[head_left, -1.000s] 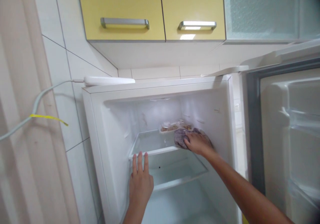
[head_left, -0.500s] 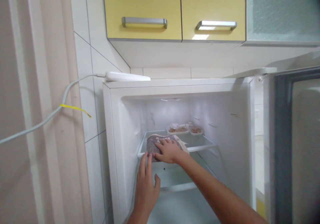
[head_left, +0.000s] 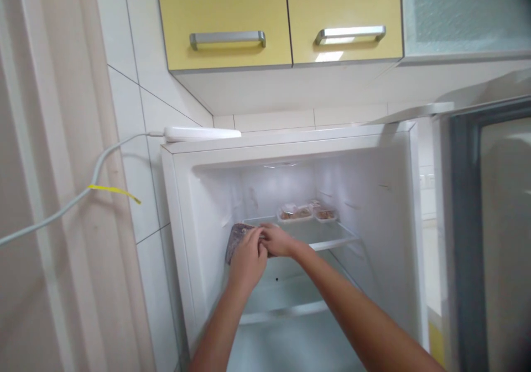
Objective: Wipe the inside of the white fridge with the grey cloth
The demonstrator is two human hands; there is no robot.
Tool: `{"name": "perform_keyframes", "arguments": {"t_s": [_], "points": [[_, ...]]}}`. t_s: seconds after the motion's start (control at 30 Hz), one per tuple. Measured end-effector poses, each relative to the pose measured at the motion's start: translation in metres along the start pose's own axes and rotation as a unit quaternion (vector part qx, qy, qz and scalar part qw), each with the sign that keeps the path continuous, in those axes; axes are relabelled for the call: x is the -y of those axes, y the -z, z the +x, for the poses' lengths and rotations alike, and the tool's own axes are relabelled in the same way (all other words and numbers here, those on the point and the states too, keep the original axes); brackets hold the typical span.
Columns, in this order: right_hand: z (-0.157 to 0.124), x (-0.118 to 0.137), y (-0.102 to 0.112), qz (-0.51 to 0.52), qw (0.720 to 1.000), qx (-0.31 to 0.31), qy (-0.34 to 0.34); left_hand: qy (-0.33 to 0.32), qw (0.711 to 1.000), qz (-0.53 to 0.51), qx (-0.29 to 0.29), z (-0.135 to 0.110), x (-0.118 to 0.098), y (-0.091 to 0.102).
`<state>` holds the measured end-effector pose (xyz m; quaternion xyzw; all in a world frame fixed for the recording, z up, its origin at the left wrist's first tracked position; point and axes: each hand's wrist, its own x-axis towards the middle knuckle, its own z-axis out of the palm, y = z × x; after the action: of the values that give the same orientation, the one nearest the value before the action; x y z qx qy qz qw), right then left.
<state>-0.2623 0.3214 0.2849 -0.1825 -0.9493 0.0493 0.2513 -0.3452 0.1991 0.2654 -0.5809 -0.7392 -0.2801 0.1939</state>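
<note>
A speckled grey-brown folded piece, seemingly a cloth [head_left: 236, 241], lies at the left front of the upper glass shelf [head_left: 338, 243] in the open refrigerator. My left hand [head_left: 249, 256] is over its middle, fingers bent and close together on it. My right hand [head_left: 277, 240] meets the left one at the cloth's right part, its fingers curled around that part. The overlapping hands hide much of the cloth and some fingertips.
Two clear-lidded food trays [head_left: 295, 212] sit at the back of the upper shelf. A lower shelf [head_left: 290, 311] lies beneath. The refrigerator door [head_left: 468, 222] stands open at right. A white device [head_left: 201, 134] with a cable rests on top, below yellow cabinets [head_left: 228, 6].
The cloth has shifted left along the shelf. My left hand has come up onto it beside my right hand, whose spread fingers have curled in. The view has tilted slightly.
</note>
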Motion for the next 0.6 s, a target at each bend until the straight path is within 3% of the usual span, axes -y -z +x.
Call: {"name": "perform_keyframes", "arguments": {"t_s": [0.1, 0.2, 0.3, 0.47, 0.6], "points": [[-0.047, -0.035, 0.006, -0.016, 0.996, -0.050, -0.079, 0.019, 0.988, 0.069, 0.134, 0.024, 0.002, 0.006], [-0.098, -0.070, 0.000, -0.059, 0.977, -0.133, -0.157, 0.028, 0.974, 0.076, 0.212, 0.041, 0.009, 0.005], [-0.130, -0.094, -0.014, -0.081, 0.961, -0.225, -0.139, 0.031, 0.965, 0.078, 0.250, 0.051, 0.014, 0.001], [-0.136, -0.105, -0.039, -0.076, 0.937, -0.328, -0.096, 0.018, 0.960, 0.090, 0.266, 0.067, 0.026, -0.012], [-0.132, -0.108, -0.052, -0.068, 0.921, -0.375, -0.083, -0.018, 0.959, 0.098, 0.266, 0.090, 0.045, -0.027]]}}
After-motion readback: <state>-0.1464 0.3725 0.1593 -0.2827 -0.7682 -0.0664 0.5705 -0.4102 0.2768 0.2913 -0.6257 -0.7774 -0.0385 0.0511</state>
